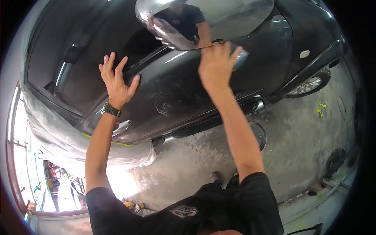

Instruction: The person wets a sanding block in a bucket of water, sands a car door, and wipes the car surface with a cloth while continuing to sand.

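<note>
A black car door (176,90) with scuffs and pale smears stands in front of me. My left hand (117,84) is spread over the door's upper edge by the dark window (78,51), its fingers apart and nothing in it. A dark watch (112,110) circles that wrist. Close above my right hand (216,66) is the large shiny side mirror (219,23), which reflects a person in dark clothes. The fingertips of that hand reach the mirror's lower edge; motion smears them, and what lies under the palm is hidden. A pale bluish patch shows beside it.
Translucent plastic sheeting (70,141) covers the car's rear part on the left. A round black tub (258,135) stands on the concrete floor (196,164). At the right are the front wheel (311,84), yellow-green scraps (320,110) and a dark bundle (336,160).
</note>
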A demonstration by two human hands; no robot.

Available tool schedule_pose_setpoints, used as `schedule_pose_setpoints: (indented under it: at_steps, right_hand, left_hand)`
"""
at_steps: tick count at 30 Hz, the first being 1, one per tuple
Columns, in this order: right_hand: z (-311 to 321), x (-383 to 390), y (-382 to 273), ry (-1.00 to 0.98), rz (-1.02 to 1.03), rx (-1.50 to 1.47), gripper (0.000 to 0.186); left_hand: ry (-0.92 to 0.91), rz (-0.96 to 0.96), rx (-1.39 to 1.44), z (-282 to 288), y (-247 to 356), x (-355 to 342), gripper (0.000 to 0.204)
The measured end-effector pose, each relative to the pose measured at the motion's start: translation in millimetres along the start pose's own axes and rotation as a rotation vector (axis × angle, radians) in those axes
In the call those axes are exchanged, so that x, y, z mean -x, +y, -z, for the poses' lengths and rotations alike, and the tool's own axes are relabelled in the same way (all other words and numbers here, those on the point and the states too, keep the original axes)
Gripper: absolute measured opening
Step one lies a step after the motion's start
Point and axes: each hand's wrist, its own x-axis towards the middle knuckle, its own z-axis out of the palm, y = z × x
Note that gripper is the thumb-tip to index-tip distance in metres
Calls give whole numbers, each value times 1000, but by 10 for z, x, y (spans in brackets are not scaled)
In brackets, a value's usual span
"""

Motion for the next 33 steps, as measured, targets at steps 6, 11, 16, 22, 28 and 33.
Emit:
schedule_pose_setpoints:
  at_steps: [6,11,16,22,28,33]
  right_hand:
    - [-40,393,-923,-153,245,-372,45]
    - [33,53,-323,-73,-4,-83,49]
    - [-32,389,-1179,-118,192,-326,41]
    - [-60,154,-541,-45,-100,-239,48]
    - [-58,50,-144,-11,124,-221,40]
    - [-55,-128,467,23,-70,-23,43]
  left_hand:
    - [-5,8,-26,-16,-107,147,71]
    - [8,-1,-20,40,-51,38,71]
    - [4,11,-16,11,-109,160,69]
    - [-11,1,1,17,-17,78,69]
    - [-12,-35,-52,77,-169,167,70]
    - [-18,-55,-32,-3,-36,54,67]
